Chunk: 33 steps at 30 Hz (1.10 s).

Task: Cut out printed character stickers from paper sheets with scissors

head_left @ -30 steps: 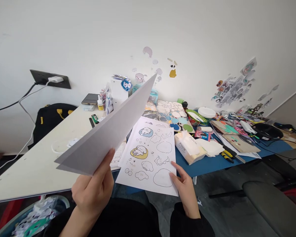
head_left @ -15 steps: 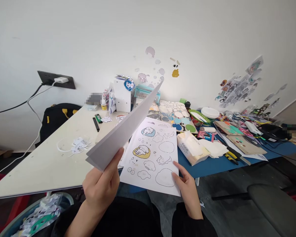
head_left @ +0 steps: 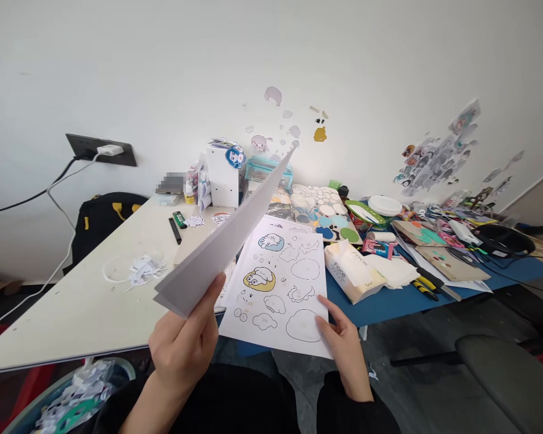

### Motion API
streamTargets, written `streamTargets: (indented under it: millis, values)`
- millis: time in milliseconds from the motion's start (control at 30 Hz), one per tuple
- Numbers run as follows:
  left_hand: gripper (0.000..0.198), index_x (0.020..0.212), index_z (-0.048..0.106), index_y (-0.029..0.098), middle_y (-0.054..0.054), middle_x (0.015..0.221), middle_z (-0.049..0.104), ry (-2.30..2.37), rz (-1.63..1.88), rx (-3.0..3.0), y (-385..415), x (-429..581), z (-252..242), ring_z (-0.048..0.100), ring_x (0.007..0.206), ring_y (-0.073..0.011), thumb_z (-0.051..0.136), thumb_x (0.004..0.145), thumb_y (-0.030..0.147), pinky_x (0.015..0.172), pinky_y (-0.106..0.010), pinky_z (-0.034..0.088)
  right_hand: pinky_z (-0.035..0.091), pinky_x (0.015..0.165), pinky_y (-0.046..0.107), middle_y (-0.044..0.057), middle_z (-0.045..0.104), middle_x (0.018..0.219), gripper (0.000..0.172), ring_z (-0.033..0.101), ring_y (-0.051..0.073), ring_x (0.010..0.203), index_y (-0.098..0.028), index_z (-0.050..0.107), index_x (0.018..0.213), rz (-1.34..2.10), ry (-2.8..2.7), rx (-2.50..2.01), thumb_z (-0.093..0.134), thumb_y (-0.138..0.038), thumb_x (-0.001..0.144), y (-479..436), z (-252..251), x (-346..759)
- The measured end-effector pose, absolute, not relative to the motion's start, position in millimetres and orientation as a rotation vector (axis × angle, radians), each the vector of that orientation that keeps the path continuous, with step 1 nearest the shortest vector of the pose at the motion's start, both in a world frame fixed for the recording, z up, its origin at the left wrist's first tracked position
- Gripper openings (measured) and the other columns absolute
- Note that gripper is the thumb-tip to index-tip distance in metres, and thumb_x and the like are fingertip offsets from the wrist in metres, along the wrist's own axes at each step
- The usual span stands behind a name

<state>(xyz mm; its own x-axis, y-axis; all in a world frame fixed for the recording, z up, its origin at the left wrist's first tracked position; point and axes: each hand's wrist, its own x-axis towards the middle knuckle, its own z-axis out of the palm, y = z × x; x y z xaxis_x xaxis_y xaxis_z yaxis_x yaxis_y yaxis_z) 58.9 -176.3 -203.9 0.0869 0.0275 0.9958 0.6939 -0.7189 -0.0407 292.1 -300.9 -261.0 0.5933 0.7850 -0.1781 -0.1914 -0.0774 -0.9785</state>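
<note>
My left hand [head_left: 185, 343] is closed on white paper sheets [head_left: 226, 241], which it holds up tilted, with their edge towards me. Their printed side, if any, is hidden from me. My right hand [head_left: 344, 343] pinches the right edge of a printed sheet [head_left: 271, 337], thumb on top. Line drawings cover that sheet: cloud-like outlines and two cartoon animals, one on a blue oval and one on a yellow oval. Its near edge reaches past the table edge, and more paper lies beneath its left side.
A tissue pack [head_left: 353, 271] and a knife with a black and yellow handle [head_left: 434, 280] lie to the right. Paper scraps [head_left: 145, 269] sit on the white table [head_left: 72, 319]. A bin of scraps [head_left: 81, 392] stands below left, a chair [head_left: 507, 374] at right.
Almost nothing differs. The raised sheets and my left hand have shifted very slightly left and down; the view has shifted a little too. Both hands keep their holds.
</note>
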Motion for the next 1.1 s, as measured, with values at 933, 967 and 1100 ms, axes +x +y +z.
streamTargets:
  millis: [933, 967, 1100]
  values:
    - [0.047, 0.124, 0.053, 0.012, -0.01, 0.123, 0.063, -0.245, -1.077, -2.742, -191.0, 101.3, -242.3, 0.061, 0.11, -0.0218, 0.035, 0.084, -0.004, 0.082, -0.033, 0.055, 0.057, 0.075, 0.041, 0.015, 0.056, 0.129, 0.066, 0.063, 0.032, 0.102, -0.02, 0.034, 0.14, 0.733, -0.571, -1.297, 0.055, -0.051, 0.086, -286.5, -247.1, 286.4]
    - [0.05, 0.128, 0.05, 0.012, -0.011, 0.12, 0.065, -0.304, -1.15, -2.721, -187.8, 99.7, -239.1, 0.064, 0.105, -0.0206, 0.035, 0.084, -0.005, 0.081, -0.031, 0.055, 0.057, 0.076, 0.041, 0.015, 0.056, 0.129, 0.06, 0.063, 0.031, 0.102, -0.02, 0.037, 0.138, 0.648, -0.627, -1.353, 0.05, -0.051, 0.089, -287.6, -247.6, 285.5]
    - [0.069, 0.145, 0.028, 0.02, -0.009, 0.099, 0.073, -0.565, -1.571, -2.393, -171.0, 91.0, -220.2, 0.07, 0.077, -0.0169, 0.046, 0.082, -0.003, 0.067, -0.024, 0.056, 0.05, 0.092, 0.046, 0.009, 0.059, 0.127, 0.036, 0.052, 0.032, 0.118, -0.025, 0.059, 0.122, 0.194, -1.228, -1.669, 0.053, -0.04, 0.09, -293.7, -256.8, 285.2]
